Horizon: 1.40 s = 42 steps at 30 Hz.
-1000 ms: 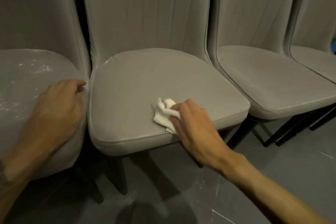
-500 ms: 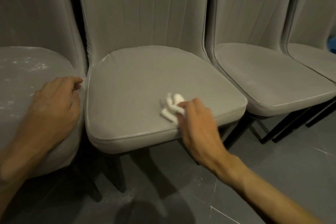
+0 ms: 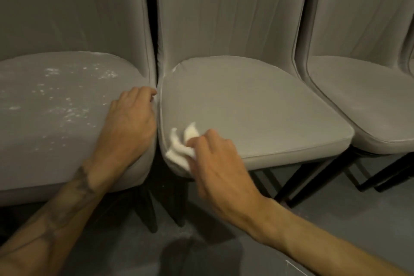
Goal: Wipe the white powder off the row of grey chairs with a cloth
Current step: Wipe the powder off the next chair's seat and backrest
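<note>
Head camera looks down at a dark grey floor (image 3: 336, 231) with two bare arms reaching in from below. The left forearm (image 3: 67, 204) has dark tattoo marks, too blurry to read. The left hand (image 3: 130, 123) lies on the right side of the left chair (image 3: 33, 152). Its fingers bend over the seat edge into the gap between the chairs and hold on there. The right hand (image 3: 215, 163) is a bit blurry. Its fingers are curled tight around a small white cloth (image 3: 179, 148). The bunched-up cloth presses on the front left corner of the middle chair (image 3: 257, 114). Thin black legs (image 3: 313, 181) show under the seats. White powder (image 3: 67, 110) is dotted over the left chair's seat. The right chair (image 3: 369, 101) stands just beside the middle one. Behind the seats, the tall grey backs stand side by side in a row.
</note>
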Motion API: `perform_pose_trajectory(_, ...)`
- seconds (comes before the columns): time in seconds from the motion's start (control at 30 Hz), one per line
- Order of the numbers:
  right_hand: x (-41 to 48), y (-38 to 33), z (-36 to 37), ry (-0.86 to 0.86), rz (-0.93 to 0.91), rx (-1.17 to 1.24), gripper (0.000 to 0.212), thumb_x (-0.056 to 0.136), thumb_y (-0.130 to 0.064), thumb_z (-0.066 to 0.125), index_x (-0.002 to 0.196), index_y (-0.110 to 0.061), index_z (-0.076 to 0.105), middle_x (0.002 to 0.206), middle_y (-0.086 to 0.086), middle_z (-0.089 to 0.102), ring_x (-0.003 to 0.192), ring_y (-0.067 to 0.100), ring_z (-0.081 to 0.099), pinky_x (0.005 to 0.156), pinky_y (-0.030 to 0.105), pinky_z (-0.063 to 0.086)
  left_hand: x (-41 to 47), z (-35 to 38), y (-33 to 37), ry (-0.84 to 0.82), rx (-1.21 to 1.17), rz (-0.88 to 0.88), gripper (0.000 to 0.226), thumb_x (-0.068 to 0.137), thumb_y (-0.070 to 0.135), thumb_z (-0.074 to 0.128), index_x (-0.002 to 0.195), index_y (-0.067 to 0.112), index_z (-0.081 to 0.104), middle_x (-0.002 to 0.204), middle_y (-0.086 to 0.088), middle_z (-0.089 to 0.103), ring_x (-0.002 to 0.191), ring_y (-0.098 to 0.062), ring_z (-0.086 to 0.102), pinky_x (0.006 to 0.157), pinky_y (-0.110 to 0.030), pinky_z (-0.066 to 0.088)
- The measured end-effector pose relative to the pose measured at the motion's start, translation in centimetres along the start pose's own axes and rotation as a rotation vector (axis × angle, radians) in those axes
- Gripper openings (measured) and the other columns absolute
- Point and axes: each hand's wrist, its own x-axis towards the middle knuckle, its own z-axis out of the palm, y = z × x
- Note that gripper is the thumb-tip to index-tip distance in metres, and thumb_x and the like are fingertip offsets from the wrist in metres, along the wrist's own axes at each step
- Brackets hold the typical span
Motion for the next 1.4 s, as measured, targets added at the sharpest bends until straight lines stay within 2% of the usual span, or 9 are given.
perform_pose_trajectory(0.2,0.7,1.0,-1.5,-0.026,-0.01,0.042,0.031,0.103,-0.038,0.042,0.112,-0.011,0.055,0.097,0.006,0.05,0.074,0.022,0.042,0.064,0.045,0.04,-0.1,-0.7,0.0,0.006,-0.111,-0.017,0.034,0.104,0.014,0.038,0.134,0.012,0.053,0.123,-0.01,0.06,0.114,-0.031,0.054,0.1,-0.049,0.043)
perform_pose_trajectory(0.33,-0.4,0.2,-1.0,-0.015,0.033,-0.017,0.02,0.1,-0.026,0.051,0.112,-0.011,0.055,0.099,0.007,0.05,0.074,0.021,0.044,0.062,0.044,0.046,0.1,-1.0,0.2,0.05,-0.233,-0.083,0.036,0.102,0.007,0.041,0.136,0.011,0.053,0.126,-0.009,0.059,0.118,-0.027,0.053,0.106,-0.049,0.044)
perform_pose_trajectory(0.57,6.3,-2.0,0.2,-0.038,-0.036,0.164,0.033,0.102,-0.037,0.039,0.108,-0.008,0.054,0.098,0.007,0.052,0.074,0.016,0.045,0.067,0.033,0.043,0.3,-1.9,0.5,0.157,-0.46,-0.333,0.034,0.106,0.008,0.037,0.134,0.017,0.053,0.124,0.003,0.059,0.117,-0.013,0.055,0.1,-0.03,0.046)
perform_pose_trajectory(0.67,5.2,-0.9,-0.8,-0.091,-0.062,0.052,0.026,0.104,-0.034,0.043,0.107,-0.011,0.055,0.098,0.005,0.052,0.077,0.019,0.047,0.069,0.041,0.045,0.1,-2.3,0.9,0.149,-0.432,-0.294,0.032,0.106,0.011,0.037,0.133,0.012,0.055,0.123,-0.002,0.06,0.116,-0.015,0.054,0.097,-0.024,0.038)
perform_pose_trajectory(0.8,5.7,-1.1,0.0,-0.125,-0.083,0.001,0.039,0.102,-0.043,0.031,0.1,-0.012,0.055,0.093,0.005,0.053,0.073,0.019,0.045,0.066,0.04,0.045,0.4,-2.0,1.2,0.09,-0.407,-0.296,0.028,0.108,0.015,0.037,0.129,0.013,0.056,0.122,-0.004,0.061,0.117,-0.018,0.053,0.099,-0.025,0.037)
perform_pose_trajectory(0.97,13.9,2.1,3.8,-0.132,-0.02,-0.01,0.026,0.098,-0.026,0.039,0.104,-0.004,0.053,0.1,0.017,0.056,0.081,0.034,0.051,0.072,0.049,0.044,0.1,-3.0,1.8,0.031,-0.416,-0.284,0.055,0.094,0.041,0.025,0.133,0.014,0.053,0.125,-0.003,0.058,0.116,-0.017,0.051,0.102,-0.034,0.043)
perform_pose_trajectory(1.1,18.1,2.4,4.7,-0.173,0.098,-0.04,0.029,0.1,-0.025,0.043,0.113,-0.001,0.052,0.113,0.021,0.057,0.093,0.039,0.055,0.081,0.049,0.045,0.1,-2.1,1.4,0.063,-0.329,-0.246,0.05,0.101,0.038,0.021,0.132,0.015,0.054,0.124,-0.001,0.059,0.113,-0.014,0.05,0.1,-0.031,0.043)
perform_pose_trajectory(1.27,15.1,2.7,2.7,-0.172,-0.08,0.121,0.032,0.101,-0.029,0.047,0.111,0.0,0.056,0.109,0.022,0.058,0.092,0.041,0.054,0.079,0.051,0.045,0.1,-0.6,0.5,0.135,-0.338,-0.163,0.03,0.105,0.021,0.036,0.121,0.012,0.06,0.11,0.0,0.061,0.099,-0.012,0.052,0.09,-0.026,0.043)
perform_pose_trajectory(1.4,21.2,5.5,5.5,-0.206,0.05,0.097,0.035,0.1,-0.034,0.045,0.111,-0.001,0.053,0.114,0.02,0.057,0.1,0.041,0.056,0.083,0.045,0.043,0.4,-0.3,0.7,0.059,-0.228,-0.21,0.043,0.104,0.034,0.027,0.125,0.015,0.059,0.111,0.003,0.058,0.103,-0.016,0.053,0.091,-0.028,0.04)
